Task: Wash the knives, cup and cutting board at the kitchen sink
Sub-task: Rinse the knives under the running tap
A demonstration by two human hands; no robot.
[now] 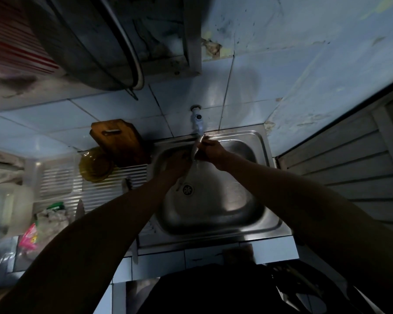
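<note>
- A knife is being held under the tap over the steel sink, its pale blade slanting up towards the spout while a thin stream of water is falling past it towards the drain.
- The right hand is curling round the knife's upper part; the left hand is reaching in at its lower end, but in this dark view I cannot tell whether it is gripping or only touching.
- Judging by its look, the blade is going to be stiff, light, wet and slippery, so the safest hold is on the handle, with fingers kept off the edge.
- The wooden cutting board is leaning against the tiled wall just left of the basin, with an amber glass dish propped beside it on the ribbed drainer.
- What looks like a second knife is lying on the drainer's near side, too blurred to be sure.
- No cup is making itself out; the left counter's clutter is smeared, and the handle end of the held knife is hiding behind the hands.
</note>
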